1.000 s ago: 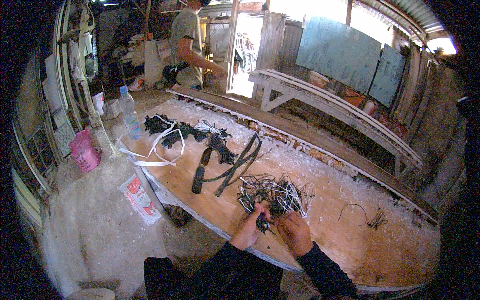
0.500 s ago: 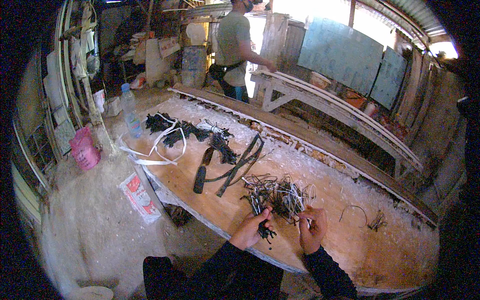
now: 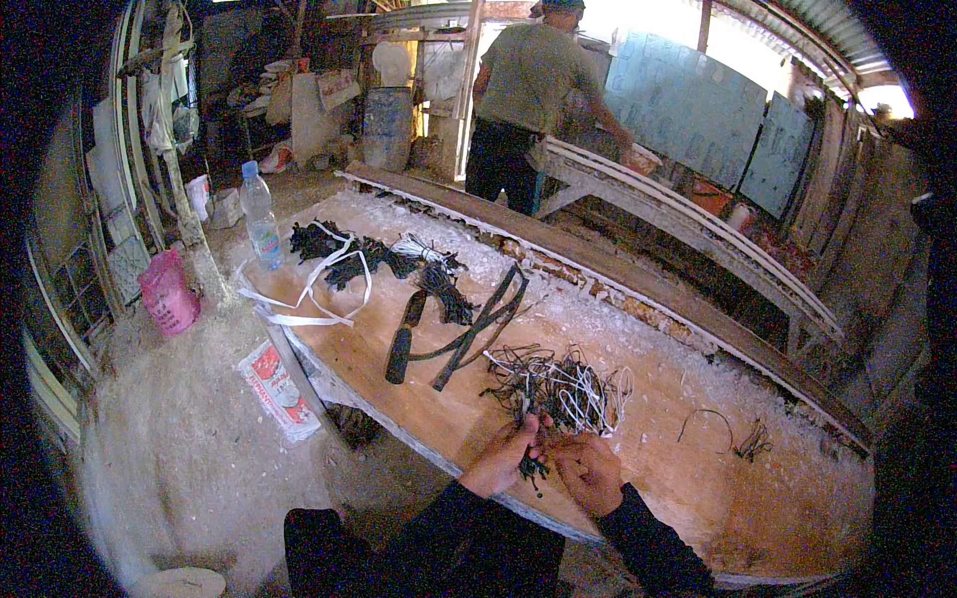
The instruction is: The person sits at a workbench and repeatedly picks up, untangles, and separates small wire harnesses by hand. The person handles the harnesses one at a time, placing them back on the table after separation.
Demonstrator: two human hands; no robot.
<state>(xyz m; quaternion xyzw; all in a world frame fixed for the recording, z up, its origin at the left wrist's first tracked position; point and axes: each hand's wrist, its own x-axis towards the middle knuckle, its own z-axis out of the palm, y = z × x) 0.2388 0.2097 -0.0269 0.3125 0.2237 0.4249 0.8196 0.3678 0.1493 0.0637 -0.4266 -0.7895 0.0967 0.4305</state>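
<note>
My left hand (image 3: 504, 460) is closed round a small bundle of black knotted cords (image 3: 533, 468), whose ends hang below the fingers at the table's near edge. Beside it, my right hand (image 3: 590, 474) is curled close to the bundle, with thumb and fingers pressed together; what it pinches is hidden. Just beyond both hands lies a loose tangle of black and white cords (image 3: 588, 399). Farther left rest a dark-handled tool (image 3: 401, 344), a crossed dark strap (image 3: 478, 334) and several bunches of black cords (image 3: 374, 261), one tied with white.
A wooden table (image 3: 688, 488) slants across the view. On its far left stand a plastic bottle (image 3: 261, 224) and a white strap loop (image 3: 309, 321). Some loose cords (image 3: 755, 441) lie right. A person (image 3: 528, 90) works at a long bench (image 3: 678, 214) behind. A pink sack (image 3: 169, 294) sits on the floor.
My right hand has moved left and down from the tangle to the bundle in my left hand. The person behind has moved right and turned toward the bench.
</note>
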